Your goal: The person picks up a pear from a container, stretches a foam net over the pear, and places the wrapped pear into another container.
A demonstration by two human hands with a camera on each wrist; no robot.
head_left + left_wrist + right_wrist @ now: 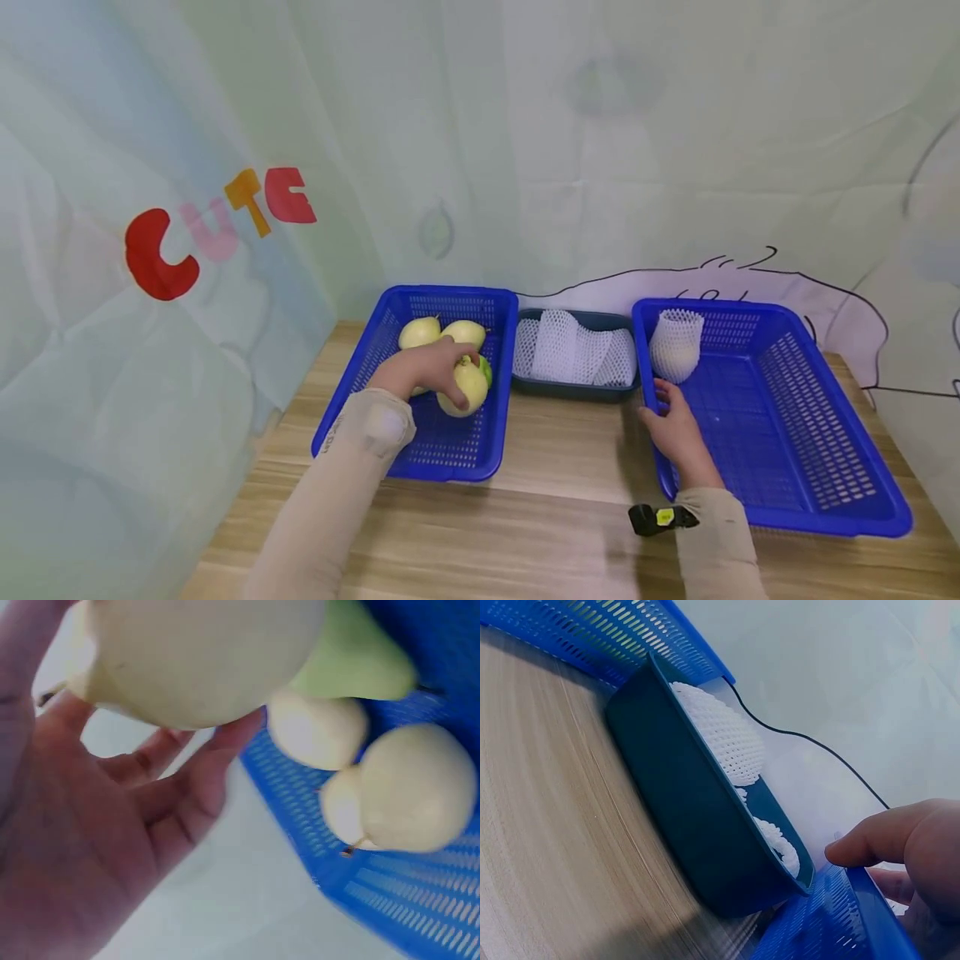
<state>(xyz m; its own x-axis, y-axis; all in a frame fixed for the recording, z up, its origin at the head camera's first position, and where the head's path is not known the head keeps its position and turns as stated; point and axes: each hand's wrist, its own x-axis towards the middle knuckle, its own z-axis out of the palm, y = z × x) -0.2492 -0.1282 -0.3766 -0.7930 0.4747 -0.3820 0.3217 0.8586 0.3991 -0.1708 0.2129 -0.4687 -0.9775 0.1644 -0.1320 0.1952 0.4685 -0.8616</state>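
I have the left hand [427,367] curled round a pear [463,392] near the right edge of the left basket [431,437]; a slack hold could drop it. The right hand [678,429] pinches the left rim of the right basket [738,417].

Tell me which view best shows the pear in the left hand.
Head view: the pear shows nearly whole, partly covered by the left hand. The left wrist view is closer but cuts it off at the top edge; the right wrist view doesn't plainly show it.

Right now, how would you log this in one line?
left-hand grip: holds pear | right-hand grip: holds right basket by left rim | foam net: in right basket
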